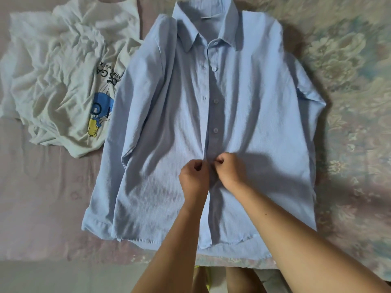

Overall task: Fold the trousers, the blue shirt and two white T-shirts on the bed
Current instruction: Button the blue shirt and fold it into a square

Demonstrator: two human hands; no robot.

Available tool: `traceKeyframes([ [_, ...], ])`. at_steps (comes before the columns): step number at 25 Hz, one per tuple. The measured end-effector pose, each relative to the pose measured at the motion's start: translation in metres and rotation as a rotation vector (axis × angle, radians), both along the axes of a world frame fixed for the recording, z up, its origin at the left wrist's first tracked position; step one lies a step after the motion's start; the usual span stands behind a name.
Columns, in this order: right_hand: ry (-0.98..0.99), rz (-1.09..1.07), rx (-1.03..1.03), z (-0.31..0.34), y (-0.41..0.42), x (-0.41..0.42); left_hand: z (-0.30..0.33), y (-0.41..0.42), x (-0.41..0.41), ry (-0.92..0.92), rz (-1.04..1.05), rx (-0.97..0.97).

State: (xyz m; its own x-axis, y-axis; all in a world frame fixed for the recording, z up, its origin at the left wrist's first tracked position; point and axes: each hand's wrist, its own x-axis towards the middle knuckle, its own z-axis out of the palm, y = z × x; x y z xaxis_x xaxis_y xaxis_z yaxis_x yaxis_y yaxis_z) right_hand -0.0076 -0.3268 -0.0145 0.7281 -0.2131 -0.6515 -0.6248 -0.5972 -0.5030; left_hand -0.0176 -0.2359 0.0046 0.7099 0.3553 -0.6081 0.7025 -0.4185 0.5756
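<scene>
Both hands work at the button placket: the left hand [193, 176] and right hand [229, 169] each pinch an edge of the blue shirt [249, 115]. It lies face up mid-bed, collar far, hem near, long axis running near to far. It looks light, soft and limp; best held by edges. Crumpled white T-shirts [57, 72] lie far left.

- I see the shirt [243, 115] as thin pale-blue cloth, finely ribbed and matt, creased along the front.
- Its buttons [215, 101] look like smooth, faintly glossy plastic.
- The T-shirt [55, 81] at the bed's left edge is soft white knit, matt and heavily crumpled, with a flat colour print [99, 111].
- The bedspread [349, 81] looks woven, floral-patterned, with a slight sheen.
</scene>
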Motion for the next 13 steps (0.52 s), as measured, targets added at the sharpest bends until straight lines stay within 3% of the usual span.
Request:
traceKeyframes([
  [9, 0.013, -0.027, 0.113, 0.0053, -0.001, 0.0025, -0.0022, 0.0013, 0.0003, -0.017, -0.058, -0.03],
  [13, 0.026, -0.087, 0.18, 0.0039, -0.0002, 0.0007, -0.0046, 0.0075, 0.0012, -0.007, 0.009, -0.143],
])
